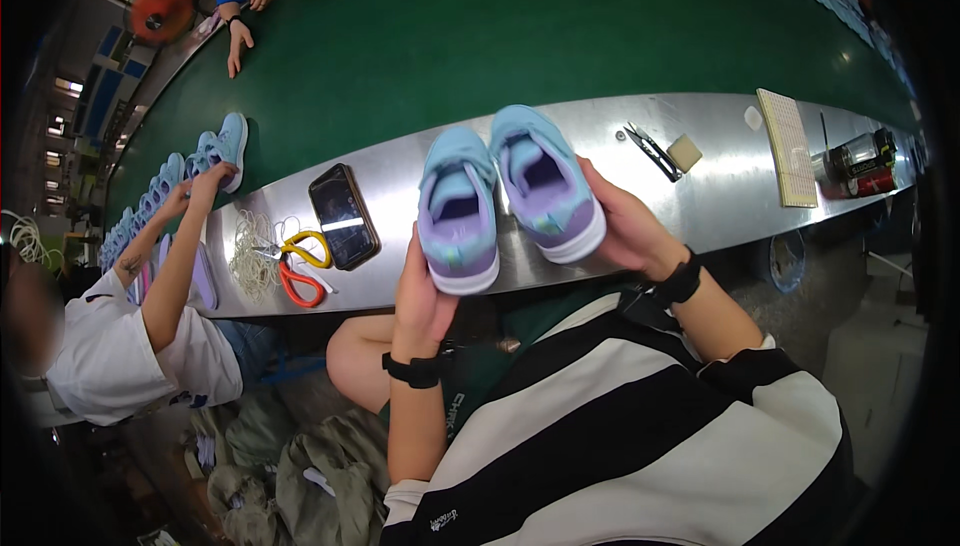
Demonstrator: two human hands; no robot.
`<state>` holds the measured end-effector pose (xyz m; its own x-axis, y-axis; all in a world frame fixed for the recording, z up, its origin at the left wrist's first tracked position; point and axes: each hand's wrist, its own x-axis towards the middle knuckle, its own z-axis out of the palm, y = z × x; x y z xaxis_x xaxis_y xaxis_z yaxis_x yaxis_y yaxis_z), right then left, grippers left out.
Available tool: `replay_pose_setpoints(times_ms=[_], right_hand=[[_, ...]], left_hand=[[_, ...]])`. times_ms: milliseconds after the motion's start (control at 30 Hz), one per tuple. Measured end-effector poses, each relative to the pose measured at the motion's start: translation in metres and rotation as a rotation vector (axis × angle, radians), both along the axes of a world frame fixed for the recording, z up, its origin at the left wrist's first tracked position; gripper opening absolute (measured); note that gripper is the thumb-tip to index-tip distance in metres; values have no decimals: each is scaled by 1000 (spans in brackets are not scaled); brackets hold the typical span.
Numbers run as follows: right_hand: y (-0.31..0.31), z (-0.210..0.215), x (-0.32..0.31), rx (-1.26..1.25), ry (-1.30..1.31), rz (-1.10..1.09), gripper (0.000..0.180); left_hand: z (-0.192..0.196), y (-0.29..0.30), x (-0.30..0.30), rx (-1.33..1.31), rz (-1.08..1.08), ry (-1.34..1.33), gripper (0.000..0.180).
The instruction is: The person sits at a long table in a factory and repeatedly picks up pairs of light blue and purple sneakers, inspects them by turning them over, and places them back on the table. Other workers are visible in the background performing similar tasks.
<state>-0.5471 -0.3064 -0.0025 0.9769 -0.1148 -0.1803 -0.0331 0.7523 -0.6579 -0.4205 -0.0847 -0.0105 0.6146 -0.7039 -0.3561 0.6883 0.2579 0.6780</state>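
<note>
I hold a pair of light blue and lilac sneakers with white soles above the metal edge of the table, heels toward me. My left hand [425, 291] grips the left sneaker [458, 211] by its outer side and sole near the heel. On the other side, my right hand [630, 221] is wrapped round the outer side of the right sneaker [545, 186]. The two shoes stand side by side, their inner sides close together. Their openings face up and show lilac linings. Fingers under both shoes are partly hidden.
Left of me lie a phone [344, 216], scissors [302, 268] and loose thread [255, 256]. Thread snips [655, 153], a beige block [684, 153], a notepad [788, 149] and a glass jar [858, 158] lie right. A co-worker [150, 336] handles sneakers on the green belt [400, 46]; another person's hand [238, 46] reaches over it.
</note>
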Motion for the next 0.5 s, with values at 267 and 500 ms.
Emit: replay_pose_setpoints(times_ms=[267,500], right_hand=[[13,15,18,65,59,-130,54],[-20,-28,2,-1271,128,-217,52]], left_hand=[[34,-30,-11,89,139,6,47],[-45,-9,8,782,275,-1353,41]])
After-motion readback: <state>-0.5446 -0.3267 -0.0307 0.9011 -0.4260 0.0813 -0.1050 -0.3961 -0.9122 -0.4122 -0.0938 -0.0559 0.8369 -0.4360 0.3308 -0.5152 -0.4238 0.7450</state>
